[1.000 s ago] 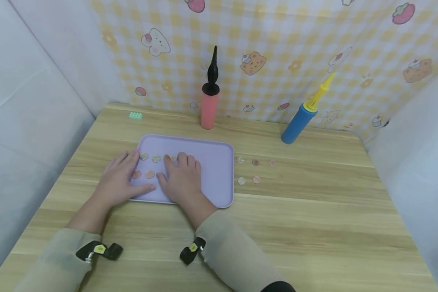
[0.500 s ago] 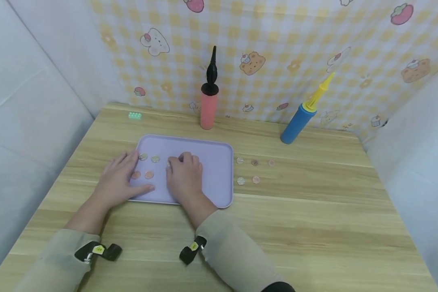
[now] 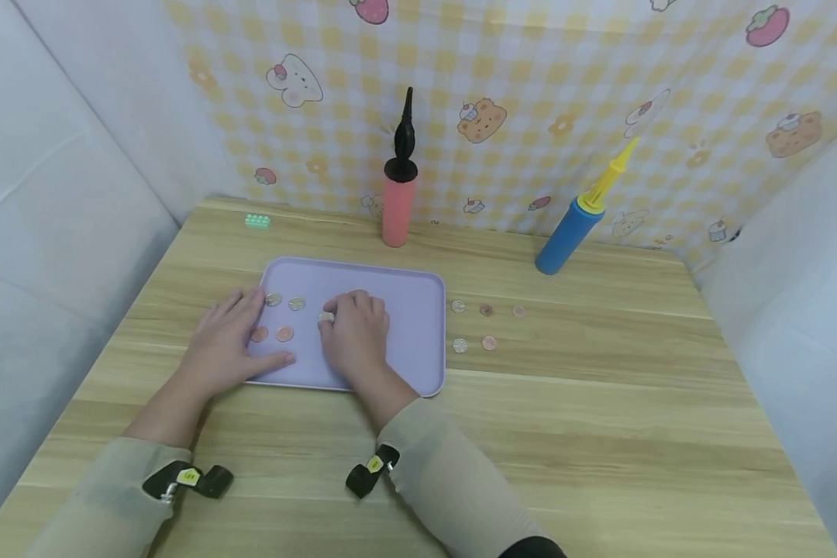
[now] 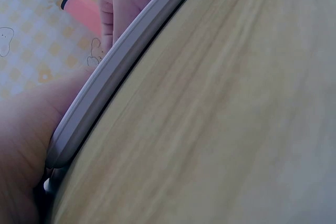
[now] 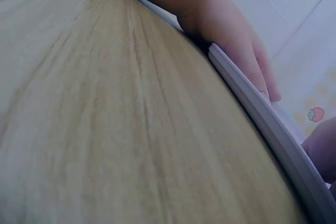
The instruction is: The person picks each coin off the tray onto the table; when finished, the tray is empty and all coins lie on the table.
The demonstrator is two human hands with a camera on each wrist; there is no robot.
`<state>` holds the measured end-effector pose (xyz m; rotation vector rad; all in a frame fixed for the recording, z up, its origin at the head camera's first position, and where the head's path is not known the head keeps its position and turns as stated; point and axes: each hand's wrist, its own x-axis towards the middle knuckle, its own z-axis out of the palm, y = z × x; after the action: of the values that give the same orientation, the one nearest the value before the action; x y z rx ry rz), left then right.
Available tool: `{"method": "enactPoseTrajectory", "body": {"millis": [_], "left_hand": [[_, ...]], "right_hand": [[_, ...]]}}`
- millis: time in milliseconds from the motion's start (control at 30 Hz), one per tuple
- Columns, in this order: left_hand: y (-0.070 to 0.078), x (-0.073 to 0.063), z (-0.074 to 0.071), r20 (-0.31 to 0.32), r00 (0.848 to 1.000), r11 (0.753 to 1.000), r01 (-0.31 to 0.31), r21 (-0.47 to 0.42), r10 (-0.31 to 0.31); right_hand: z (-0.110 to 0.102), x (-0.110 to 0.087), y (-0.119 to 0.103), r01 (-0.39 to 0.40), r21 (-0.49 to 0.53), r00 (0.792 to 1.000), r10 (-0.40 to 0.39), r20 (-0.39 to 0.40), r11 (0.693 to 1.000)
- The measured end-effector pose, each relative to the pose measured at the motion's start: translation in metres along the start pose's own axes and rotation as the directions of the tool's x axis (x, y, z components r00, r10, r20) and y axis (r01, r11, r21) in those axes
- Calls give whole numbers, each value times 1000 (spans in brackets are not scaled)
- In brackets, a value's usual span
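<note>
A lilac tray [image 3: 411, 333] lies on the wooden table. My left hand [image 3: 226, 345] rests over its left end, fingers straight and thumb spread across the tray floor. Beside that hand are two silver coins [image 3: 296, 304] in a back row and two copper coins [image 3: 284, 333] in a front row. Near the tray's middle my right hand [image 3: 357, 333] pinches a silver coin [image 3: 326, 317] between thumb and index finger, low over the tray. In the left wrist view the tray's side wall [image 4: 100, 82] hides the coins.
Right of the tray, silver coins [image 3: 459, 346] and copper coins [image 3: 489, 343] lie on the table [image 3: 600, 403]. A pink hand pump [image 3: 399, 209] stands behind the tray, and a blue and yellow pump [image 3: 570, 235] farther right. A mint toy brick [image 3: 257, 221] sits at the back left.
My right hand has gone from fingers stretched over a silver coin to pinching it, and the coin has come slightly toward me. My left hand stays put.
</note>
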<state>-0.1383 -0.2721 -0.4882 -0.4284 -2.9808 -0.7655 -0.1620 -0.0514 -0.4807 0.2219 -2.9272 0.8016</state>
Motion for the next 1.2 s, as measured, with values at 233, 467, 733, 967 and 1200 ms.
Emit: {"method": "enactPoseTrajectory", "body": {"millis": [233, 467, 733, 967, 1200], "left_hand": [[1, 0, 0, 8, 1000, 1000, -1, 2, 1], [1, 0, 0, 8, 1000, 1000, -3, 8, 2], [2, 0, 1, 8, 1000, 1000, 3, 9, -3], [0, -1, 1, 7, 1000, 1000, 4, 9, -4], [0, 0, 1, 5, 1000, 1000, 2, 7, -2]], "right_hand": [[-2, -5, 3, 129, 69, 986, -121, -110, 989], [1, -4, 7, 111, 202, 987, -85, -133, 973], [-2, -1, 10, 131, 417, 980, -54, -192, 899], [-3, 1, 9, 63, 555, 979, 55, -194, 829], [-4, 1, 10, 35, 618, 982, 89, -169, 785]]}}
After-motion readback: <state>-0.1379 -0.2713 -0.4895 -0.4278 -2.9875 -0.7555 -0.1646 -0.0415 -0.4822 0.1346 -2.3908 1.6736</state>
